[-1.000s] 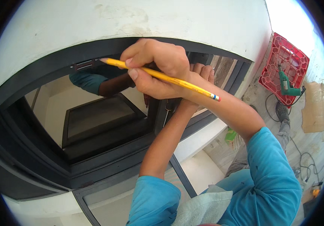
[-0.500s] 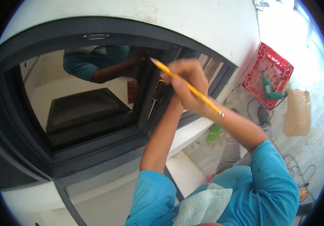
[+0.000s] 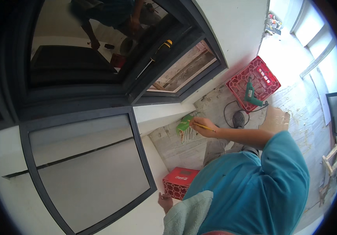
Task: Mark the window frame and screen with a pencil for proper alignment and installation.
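Observation:
A yellow pencil (image 3: 204,126) is pinched in my right hand (image 3: 203,127), which is held out over the floor by the green packet (image 3: 184,123). Low in view, my left hand (image 3: 165,201) hangs beside the white ledge and a red crate (image 3: 181,177). Its fingers look loosely apart, with nothing seen in them. A screwdriver (image 3: 161,50) with a yellow and black handle rests on the dark window frame (image 3: 131,88), away from both hands. Dark glass (image 3: 98,39) in the frame reflects my arms.
A dark-framed grey panel (image 3: 90,168) stands below the window. On the floor to the right, a green drill (image 3: 250,94) lies in another red crate (image 3: 268,72), its cord looping near my foot. Cardboard (image 3: 274,118) lies close by. A towel (image 3: 190,211) hangs on me.
Both hands have come away from the window frame. My right hand moved down and back with the pencil; my left dropped to beside the ledge. The view has shifted toward the floor.

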The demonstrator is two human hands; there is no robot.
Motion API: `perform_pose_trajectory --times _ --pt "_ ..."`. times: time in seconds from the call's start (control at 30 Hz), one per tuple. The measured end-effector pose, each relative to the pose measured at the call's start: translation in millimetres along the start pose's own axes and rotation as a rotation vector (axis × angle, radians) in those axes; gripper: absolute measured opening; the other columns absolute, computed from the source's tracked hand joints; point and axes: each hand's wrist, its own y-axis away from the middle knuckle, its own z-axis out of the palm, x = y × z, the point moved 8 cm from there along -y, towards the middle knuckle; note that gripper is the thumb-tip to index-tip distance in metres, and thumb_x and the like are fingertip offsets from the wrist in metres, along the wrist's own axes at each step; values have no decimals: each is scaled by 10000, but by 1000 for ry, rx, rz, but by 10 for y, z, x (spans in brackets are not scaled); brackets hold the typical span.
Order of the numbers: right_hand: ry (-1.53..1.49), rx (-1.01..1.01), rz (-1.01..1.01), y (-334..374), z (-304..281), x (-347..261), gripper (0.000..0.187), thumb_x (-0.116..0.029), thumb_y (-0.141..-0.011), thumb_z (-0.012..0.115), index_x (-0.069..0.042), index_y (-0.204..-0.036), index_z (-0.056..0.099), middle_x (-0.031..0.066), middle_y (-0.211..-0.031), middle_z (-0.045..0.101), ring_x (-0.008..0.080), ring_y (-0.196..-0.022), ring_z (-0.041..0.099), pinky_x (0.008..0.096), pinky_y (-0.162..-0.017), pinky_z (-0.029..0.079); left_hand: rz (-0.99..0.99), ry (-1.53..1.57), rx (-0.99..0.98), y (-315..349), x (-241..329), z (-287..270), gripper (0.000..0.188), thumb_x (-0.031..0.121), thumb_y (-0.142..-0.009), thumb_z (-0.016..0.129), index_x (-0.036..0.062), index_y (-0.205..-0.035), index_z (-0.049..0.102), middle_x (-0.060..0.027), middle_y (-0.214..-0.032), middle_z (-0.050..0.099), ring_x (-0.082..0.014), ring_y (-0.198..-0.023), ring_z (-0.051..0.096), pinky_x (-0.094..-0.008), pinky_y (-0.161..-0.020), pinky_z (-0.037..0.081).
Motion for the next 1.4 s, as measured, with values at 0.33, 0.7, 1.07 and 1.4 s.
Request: perform_pose_trajectory --times 0.33,0.7,1.07,1.4 --pt "-139 -28 -102 451 812 -300 129 -89 -889 512 -40 -998 559 72 -818 598 167 -740 579 301 -676 473 104 -200 -624 1125 78 1369 262 391 -875 595 131 -881 571 12 -704 537 -101 -554 394 -241 -526 337" --pt "-153 252 -464 1318 -75 -1294 207 -204 -924 526 -50 -1060 555 65 -936 584 144 -852 570 302 -791 468 322 -1273 -1131 2197 -1401 3341 228 193 -896 621 106 -1090 538 64 -678 412 -58 -593 388 -215 -543 326" --pt "-391 942 -630 1122 -2237 -1529 265 -187 -943 460 -25 -1146 516 60 -1009 575 105 -941 506 263 -855 415 2913 -918 -1253 6177 -897 6329 307 174 -773 746 70 -1040 636 -54 -797 594 -190 -609 490 -306 -564 409" --pt "-316 644 -980 -666 -2189 -2719 193 -75 -865 573 -18 -1046 533 69 -922 604 103 -795 569 250 -741 468 3626 -1081 -757 6259 -626 7843 367 264 -813 717 120 -1143 651 8 -650 456 -162 -602 423 -311 -563 316"
